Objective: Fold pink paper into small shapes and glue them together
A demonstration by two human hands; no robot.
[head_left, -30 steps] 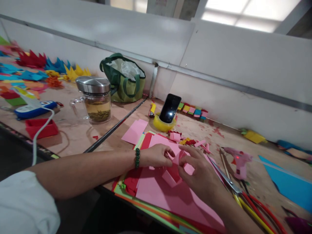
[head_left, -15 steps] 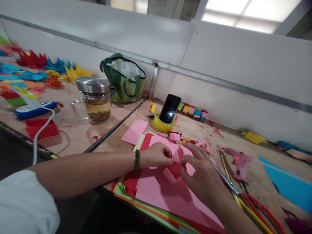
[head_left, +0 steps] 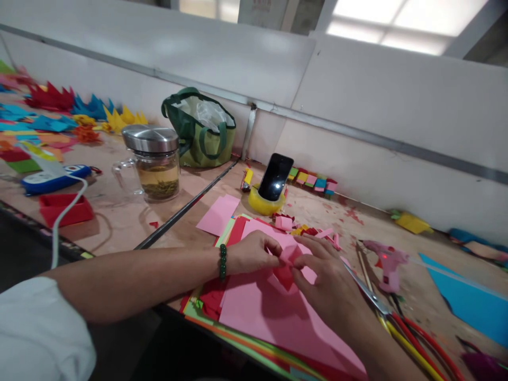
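Note:
Between my two hands is a small folded piece of pink paper [head_left: 286, 274], its shaded side looking darker. My left hand [head_left: 254, 253], with a green bead bracelet [head_left: 223, 261] at the wrist, pinches its left edge. On the other side my right hand [head_left: 325, 267] grips it between thumb and index finger, the other fingers stretched out above. Both hands are just over a large pink sheet [head_left: 270, 323], which tops a stack of coloured paper [head_left: 212, 323]. Scissors with red and yellow handles [head_left: 383, 307] lie right of my right hand.
A pink glue gun [head_left: 391, 262] with a lit red light stands at the right, near blue paper [head_left: 468, 291]. Behind the stack, a phone [head_left: 275, 177] leans in a yellow tape roll [head_left: 265, 202]. Leftward are a glass tea mug [head_left: 159, 177], green bag [head_left: 212, 143] and red paper box [head_left: 65, 209].
The folded paper's upright flap has tilted and opened slightly between my fingers. Both hands keep their hold in nearly the same place, and the view has shifted very slightly.

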